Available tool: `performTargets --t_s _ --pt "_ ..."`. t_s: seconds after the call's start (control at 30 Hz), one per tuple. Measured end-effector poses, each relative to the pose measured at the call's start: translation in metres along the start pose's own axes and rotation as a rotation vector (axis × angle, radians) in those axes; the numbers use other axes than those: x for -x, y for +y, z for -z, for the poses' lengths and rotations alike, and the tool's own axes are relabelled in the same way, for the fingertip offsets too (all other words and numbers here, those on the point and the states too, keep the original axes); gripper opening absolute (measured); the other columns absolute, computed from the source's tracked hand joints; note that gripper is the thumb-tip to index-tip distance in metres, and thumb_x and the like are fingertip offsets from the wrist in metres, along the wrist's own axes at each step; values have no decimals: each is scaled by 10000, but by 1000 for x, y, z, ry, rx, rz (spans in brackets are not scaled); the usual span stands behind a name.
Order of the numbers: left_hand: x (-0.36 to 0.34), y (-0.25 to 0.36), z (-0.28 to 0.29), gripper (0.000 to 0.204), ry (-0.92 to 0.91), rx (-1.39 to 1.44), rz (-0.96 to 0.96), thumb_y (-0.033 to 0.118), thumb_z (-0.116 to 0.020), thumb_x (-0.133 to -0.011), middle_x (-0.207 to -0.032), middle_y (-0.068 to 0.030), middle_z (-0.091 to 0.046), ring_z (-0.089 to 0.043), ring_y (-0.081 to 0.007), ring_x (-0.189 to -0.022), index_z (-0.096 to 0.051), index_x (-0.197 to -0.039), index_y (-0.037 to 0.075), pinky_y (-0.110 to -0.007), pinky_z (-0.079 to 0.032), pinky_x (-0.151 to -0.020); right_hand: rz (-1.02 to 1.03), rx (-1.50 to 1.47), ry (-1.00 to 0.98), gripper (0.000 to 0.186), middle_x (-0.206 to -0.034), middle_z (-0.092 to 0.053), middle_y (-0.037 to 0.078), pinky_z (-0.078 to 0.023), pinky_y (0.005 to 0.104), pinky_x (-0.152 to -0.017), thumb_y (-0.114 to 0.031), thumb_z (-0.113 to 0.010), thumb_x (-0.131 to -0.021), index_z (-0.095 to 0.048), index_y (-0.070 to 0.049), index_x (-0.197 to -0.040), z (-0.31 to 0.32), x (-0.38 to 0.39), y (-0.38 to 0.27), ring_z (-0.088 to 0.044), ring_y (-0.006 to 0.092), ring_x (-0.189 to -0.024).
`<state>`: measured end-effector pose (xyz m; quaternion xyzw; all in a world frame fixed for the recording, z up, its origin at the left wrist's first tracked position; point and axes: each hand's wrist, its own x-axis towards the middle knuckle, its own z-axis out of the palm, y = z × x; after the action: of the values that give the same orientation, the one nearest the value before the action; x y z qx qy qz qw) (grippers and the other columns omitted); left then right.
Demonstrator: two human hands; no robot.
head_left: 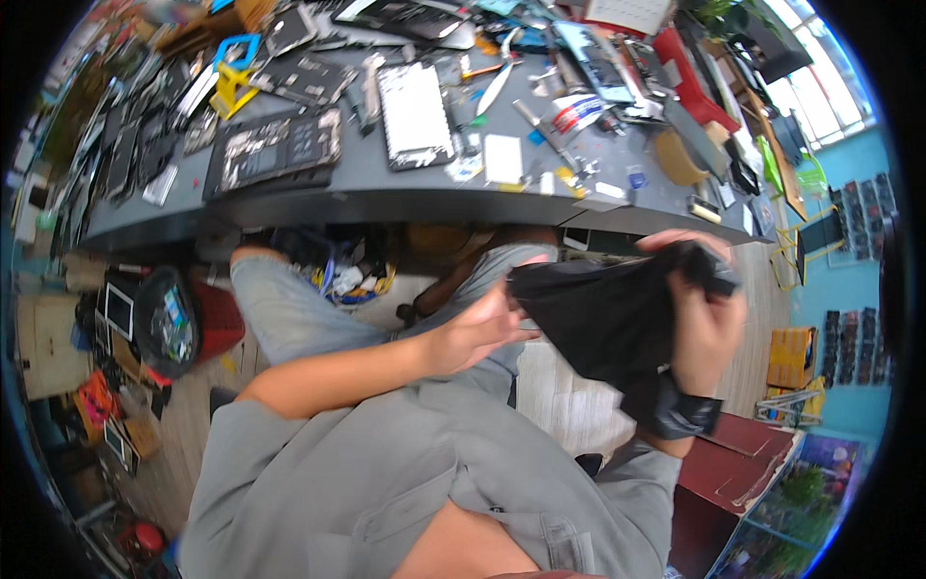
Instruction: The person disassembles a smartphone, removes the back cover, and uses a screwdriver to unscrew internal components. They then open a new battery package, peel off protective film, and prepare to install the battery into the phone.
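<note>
A thin black sheet, shiny in places like a plastic bag [608,309], is stretched between my hands above my lap. My left hand [477,328] pinches its narrow left end, with the fingertips partly behind it. My right hand [712,323] is closed round the bunched right end. Part of the black sheet hangs down over my right wrist. Whether anything is inside it I cannot tell. Both hands are in front of the desk edge, off the desktop [367,207].
The grey desk is crowded with opened tablets [275,152], a white-backed panel [415,111], tools and a tape roll [678,157]. On the floor at left stands a red bin with a black liner [169,323]. A dark red cabinet [738,454] is at lower right.
</note>
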<state>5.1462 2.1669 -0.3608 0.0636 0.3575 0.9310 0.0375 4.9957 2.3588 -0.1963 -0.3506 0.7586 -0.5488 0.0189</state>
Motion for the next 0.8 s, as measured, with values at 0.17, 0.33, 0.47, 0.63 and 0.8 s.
performTargets --t_s 0.17,0.33,0.47,0.63,0.8 --pt "9 -27 26 460 296 138 142 322 -713 -1150 -1417 -40 -727 -684 -173 -1323 -647 -1516 51 -377 -585 -1087 -203 -283 148 388 -1459 -669 166 -552 395 -1105 1 -706 -1081 -596 32 -1452 -64 50 55 -720 256 -1267" --pt "18 -36 87 593 570 35 259 555 -643 -1146 -1300 -86 -762 -741 -191 -1166 -666 -1434 36 -388 -638 -972 452 495 171 619 -1325 -664 172 -552 450 -996 -13 -961 -842 -635 -23 -1368 -90 75 71 -675 335 -1184" --pt "18 -36 117 755 675 -13 222 696 -525 -1144 -1264 -114 -786 -765 -192 -1113 -713 -1351 -5 -373 -637 -970 604 400 -239 386 -1134 -728 134 -576 476 -918 -16 -920 -825 -751 -20 -1172 -117 92 55 -705 354 -1043" --pt "37 -39 144 780 631 91 278 731 -535 -1124 -1263 -94 -785 -750 -194 -1146 -735 -1370 19 -352 -596 -1024 566 584 -512 423 -1113 -734 54 -493 408 -849 -262 -864 -946 -746 -96 -1318 -136 87 42 -679 247 -1009" --pt "40 -34 141 747 661 -221 425 715 -575 -1118 -1241 -69 -788 -741 -168 -1133 -757 -1345 28 -318 -586 -997 268 797 -400 448 -921 -723 65 -474 416 -717 -321 -804 -1026 -732 -105 -1412 -149 78 45 -675 256 -823"
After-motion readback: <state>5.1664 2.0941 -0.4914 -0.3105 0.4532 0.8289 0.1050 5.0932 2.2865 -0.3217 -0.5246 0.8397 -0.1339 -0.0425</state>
